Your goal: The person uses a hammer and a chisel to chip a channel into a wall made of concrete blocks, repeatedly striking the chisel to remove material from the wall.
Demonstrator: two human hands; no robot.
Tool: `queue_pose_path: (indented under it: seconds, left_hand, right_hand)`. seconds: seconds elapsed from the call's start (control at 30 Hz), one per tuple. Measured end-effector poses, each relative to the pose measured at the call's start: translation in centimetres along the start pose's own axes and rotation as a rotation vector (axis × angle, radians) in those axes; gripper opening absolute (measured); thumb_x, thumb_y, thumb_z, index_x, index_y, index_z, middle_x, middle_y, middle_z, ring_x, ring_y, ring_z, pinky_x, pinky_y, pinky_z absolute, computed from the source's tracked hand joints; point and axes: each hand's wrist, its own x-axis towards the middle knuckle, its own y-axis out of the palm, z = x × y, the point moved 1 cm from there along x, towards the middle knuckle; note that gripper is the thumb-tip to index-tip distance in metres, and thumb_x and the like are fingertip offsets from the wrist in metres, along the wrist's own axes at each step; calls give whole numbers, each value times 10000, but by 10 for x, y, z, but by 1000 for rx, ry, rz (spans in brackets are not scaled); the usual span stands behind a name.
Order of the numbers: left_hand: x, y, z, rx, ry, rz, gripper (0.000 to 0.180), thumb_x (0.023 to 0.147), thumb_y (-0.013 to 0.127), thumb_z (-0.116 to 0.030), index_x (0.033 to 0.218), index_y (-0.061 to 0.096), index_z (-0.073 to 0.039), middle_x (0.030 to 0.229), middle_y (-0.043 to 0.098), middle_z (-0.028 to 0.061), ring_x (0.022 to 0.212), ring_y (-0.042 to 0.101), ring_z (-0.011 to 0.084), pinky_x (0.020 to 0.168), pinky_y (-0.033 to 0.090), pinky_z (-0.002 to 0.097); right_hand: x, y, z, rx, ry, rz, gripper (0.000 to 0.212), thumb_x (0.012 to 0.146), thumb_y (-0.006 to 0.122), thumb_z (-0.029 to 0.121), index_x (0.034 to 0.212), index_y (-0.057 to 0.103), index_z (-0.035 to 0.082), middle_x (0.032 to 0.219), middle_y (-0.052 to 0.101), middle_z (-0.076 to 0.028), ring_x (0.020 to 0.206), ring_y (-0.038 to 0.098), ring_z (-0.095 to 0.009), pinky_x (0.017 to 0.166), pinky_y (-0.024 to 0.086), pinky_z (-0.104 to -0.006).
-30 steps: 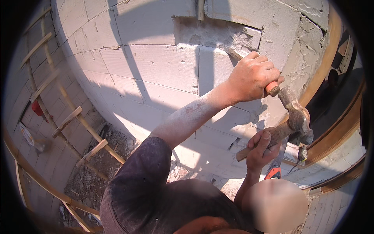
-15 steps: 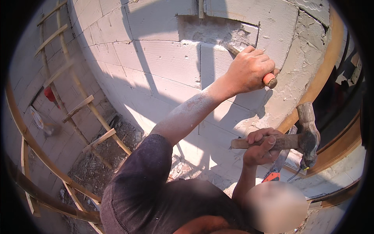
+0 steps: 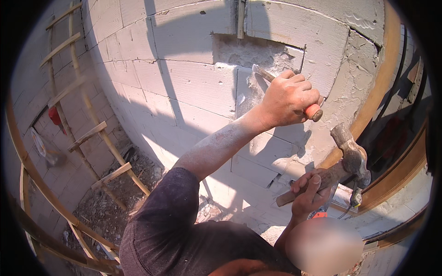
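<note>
Toward two o'clock, the left hand [image 3: 290, 99] is gripping an orange-handled metal chisel [image 3: 264, 74]; white crumbs [image 3: 241, 98] are newly appearing below, suggesting it's biting; toward four, the right hand [image 3: 311, 192] is clasping a wooden-handled hammer [image 3: 352, 160].

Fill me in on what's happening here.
A person is working at a pale block wall. The left hand grips an orange-handled chisel, its tip by the lower edge of a rough recess. The right hand holds a hammer by its wooden handle, the head apart from the chisel.
</note>
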Motion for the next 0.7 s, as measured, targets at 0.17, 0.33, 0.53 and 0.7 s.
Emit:
queue_pose_path:
  seconds: [0.17,0.33,0.53,0.7]
  left_hand:
    - [-2,-1,29,3,40,-50,276,781,767,-184,627,542,-141,584,532,1,568,533,205,589,388,350]
    - [-12,5,27,-11,-16,-103,163,746,748,-235,714,605,-164,633,549,-3,637,569,205,630,399,363]
    - [-9,6,25,-17,11,-189,323,729,782,-132,603,485,-123,583,511,14,560,512,209,571,367,351]
    - [-10,17,24,-19,9,-147,253,701,768,-153,612,531,-144,575,503,-2,570,525,200,576,363,344]
  right_hand:
    - [2,8,-2,30,-22,-37,297,1066,487,313,1025,475,19,683,494,-63,485,468,-116,430,438,-275]
    - [-4,6,-3,-10,-142,-123,354,1048,515,376,1045,477,24,675,474,-64,484,456,-136,431,428,-279]
    - [7,11,1,-28,-305,-95,385,1044,520,401,1054,466,21,682,469,-78,481,460,-150,427,421,-275]
    - [19,38,-5,139,-365,-227,372,1049,514,386,1042,460,18,685,472,-78,472,456,-146,423,412,-273]
